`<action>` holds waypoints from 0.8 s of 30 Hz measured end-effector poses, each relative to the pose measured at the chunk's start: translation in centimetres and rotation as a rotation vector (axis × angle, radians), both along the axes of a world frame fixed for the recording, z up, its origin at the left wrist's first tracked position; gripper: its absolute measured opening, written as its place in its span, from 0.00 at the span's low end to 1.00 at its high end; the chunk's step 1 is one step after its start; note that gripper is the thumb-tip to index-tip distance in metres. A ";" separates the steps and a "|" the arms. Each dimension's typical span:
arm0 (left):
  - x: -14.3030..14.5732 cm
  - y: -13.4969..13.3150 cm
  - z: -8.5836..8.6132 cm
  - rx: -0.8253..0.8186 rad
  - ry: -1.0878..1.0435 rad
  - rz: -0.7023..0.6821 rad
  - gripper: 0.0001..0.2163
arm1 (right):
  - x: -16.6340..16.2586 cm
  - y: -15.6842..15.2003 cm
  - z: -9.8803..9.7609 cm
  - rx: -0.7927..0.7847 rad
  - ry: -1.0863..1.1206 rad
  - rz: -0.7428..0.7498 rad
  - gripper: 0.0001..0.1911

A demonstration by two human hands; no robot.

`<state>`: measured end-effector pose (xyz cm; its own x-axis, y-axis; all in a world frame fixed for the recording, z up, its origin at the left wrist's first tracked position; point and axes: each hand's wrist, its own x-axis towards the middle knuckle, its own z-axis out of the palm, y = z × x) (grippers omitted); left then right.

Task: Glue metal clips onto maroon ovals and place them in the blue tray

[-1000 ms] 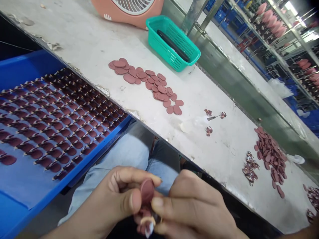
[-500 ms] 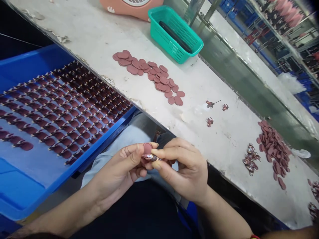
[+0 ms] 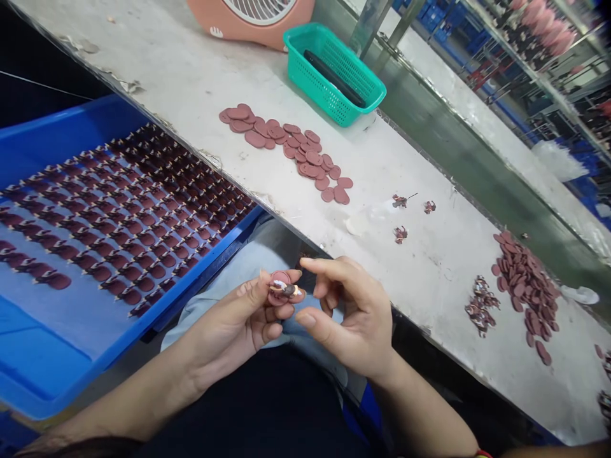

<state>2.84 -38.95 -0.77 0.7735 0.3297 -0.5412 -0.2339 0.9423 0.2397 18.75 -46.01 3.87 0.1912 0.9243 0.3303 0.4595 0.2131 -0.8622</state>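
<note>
Over my lap, my left hand (image 3: pixel 238 318) pinches a small painted figurine on a maroon oval base (image 3: pixel 281 288) between thumb and fingers. The figurine part is dark with white and yellowish bits and lies across the base. My right hand (image 3: pixel 356 312) is just to the right of it, thumb and forefinger spread apart, holding nothing that I can see. To my left, a blue tray (image 3: pixel 42 362) carries rows of similar figurines on maroon bases (image 3: pixel 119 257). On the table ahead lies a loose spread of maroon oval bases (image 3: pixel 305 156).
A green basket (image 3: pixel 329 95) with a long black object stands at the back, beside an orange fan (image 3: pixel 252 25). Several small painted pieces (image 3: pixel 400 235) lie mid-table. Farther right are a cluster of painted pieces (image 3: pixel 481 305) and a heap of maroon ovals (image 3: pixel 527 286).
My right thumb and forefinger have let go of the painted piece and moved apart to the right. The piece on its base stays in my left hand.
</note>
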 end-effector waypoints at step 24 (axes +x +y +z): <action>-1.0 1.0 -0.7 0.174 0.150 0.111 0.25 | -1.3 2.1 -1.7 0.055 -0.174 -0.014 0.08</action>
<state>1.81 -37.98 -1.50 0.6424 0.5066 -0.5750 -0.2836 0.8542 0.4358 17.48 -43.90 2.21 0.1392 0.9017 0.4093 0.6041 0.2502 -0.7566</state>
